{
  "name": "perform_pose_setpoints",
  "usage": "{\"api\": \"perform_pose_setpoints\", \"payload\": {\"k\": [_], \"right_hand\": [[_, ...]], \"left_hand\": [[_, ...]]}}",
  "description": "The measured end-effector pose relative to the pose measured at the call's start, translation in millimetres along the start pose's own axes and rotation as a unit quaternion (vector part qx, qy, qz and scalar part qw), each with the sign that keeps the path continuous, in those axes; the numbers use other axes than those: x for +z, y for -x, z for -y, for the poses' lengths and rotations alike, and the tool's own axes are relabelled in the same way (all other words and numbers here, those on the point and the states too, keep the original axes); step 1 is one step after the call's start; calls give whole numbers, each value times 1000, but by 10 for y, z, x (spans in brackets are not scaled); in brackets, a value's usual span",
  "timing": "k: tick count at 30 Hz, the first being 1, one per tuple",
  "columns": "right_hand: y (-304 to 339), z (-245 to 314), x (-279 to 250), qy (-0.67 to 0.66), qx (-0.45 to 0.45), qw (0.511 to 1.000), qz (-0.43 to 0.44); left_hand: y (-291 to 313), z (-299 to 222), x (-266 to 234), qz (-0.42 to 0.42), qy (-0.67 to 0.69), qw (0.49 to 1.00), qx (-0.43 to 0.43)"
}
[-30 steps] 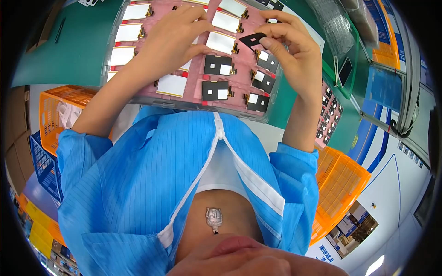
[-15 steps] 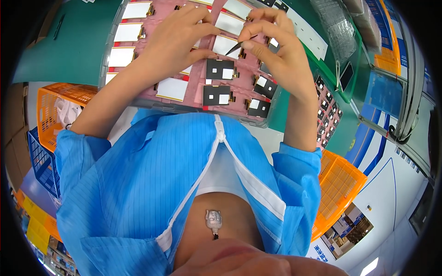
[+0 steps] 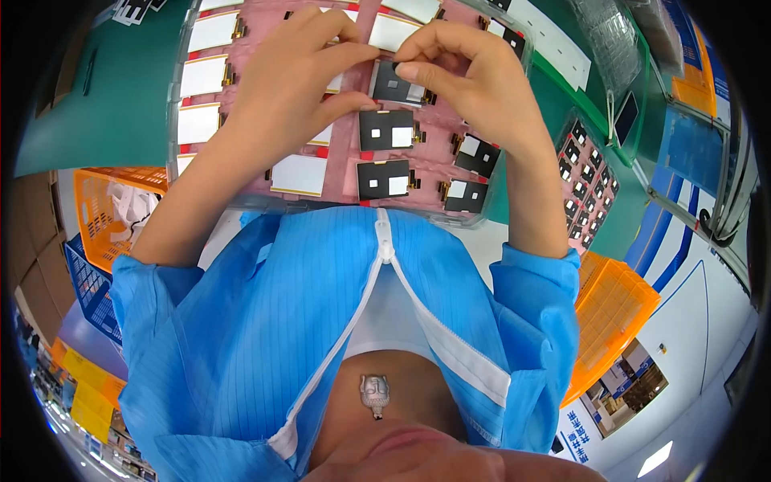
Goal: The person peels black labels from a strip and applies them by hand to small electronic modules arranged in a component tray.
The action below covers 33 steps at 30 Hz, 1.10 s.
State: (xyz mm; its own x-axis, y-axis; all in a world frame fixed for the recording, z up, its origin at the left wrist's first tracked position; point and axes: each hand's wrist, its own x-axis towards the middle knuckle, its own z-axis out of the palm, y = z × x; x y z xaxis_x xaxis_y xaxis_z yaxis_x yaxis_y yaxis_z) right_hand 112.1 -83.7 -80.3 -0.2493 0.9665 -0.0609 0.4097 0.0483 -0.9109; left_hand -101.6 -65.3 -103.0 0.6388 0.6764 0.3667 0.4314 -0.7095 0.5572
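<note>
A small dark rectangular panel with a pale patch is pinched between both hands above a clear tray lined in pink. My left hand holds its left edge with thumb and fingers. Fingertips of my right hand grip its top and right edge. The tray's left columns hold white panels, face pale; its right columns hold dark panels with pale squares. Both forearms come up from blue smock sleeves.
The tray sits on a green mat. A second tray of small dark parts lies to the right. Orange crates stand at the left and lower right. A blue crate is below the left one.
My right hand has brought the dark panel down and left from the tray's upper right. My left hand has met it, and both now pinch it over the tray's middle.
</note>
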Motion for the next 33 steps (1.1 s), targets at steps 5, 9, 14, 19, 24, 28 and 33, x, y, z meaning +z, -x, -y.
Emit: {"api": "perform_pose_setpoints", "payload": {"k": [5, 9, 14, 19, 24, 28, 33], "right_hand": [[-17, 20, -24, 59, 1, 998, 34], [-19, 51, 6, 50, 2, 998, 27], [14, 60, -3, 31, 54, 998, 24], [4, 90, 16, 50, 51, 997, 28], [-56, 240, -19, 13, 67, 997, 39], [-58, 252, -28, 22, 56, 997, 39], [-48, 238, -19, 5, 68, 997, 38]], "left_hand": [[-40, -27, -43, 9, -15, 1000, 12], [-32, -24, -55, -1, -23, 999, 22], [-54, -60, -30, 6, -43, 999, 18], [-30, -43, -47, 14, -37, 999, 15], [-39, -57, -58, 15, -33, 999, 9], [-46, -55, -59, 17, -34, 999, 13], [-47, -60, -55, 17, -34, 999, 12]]}}
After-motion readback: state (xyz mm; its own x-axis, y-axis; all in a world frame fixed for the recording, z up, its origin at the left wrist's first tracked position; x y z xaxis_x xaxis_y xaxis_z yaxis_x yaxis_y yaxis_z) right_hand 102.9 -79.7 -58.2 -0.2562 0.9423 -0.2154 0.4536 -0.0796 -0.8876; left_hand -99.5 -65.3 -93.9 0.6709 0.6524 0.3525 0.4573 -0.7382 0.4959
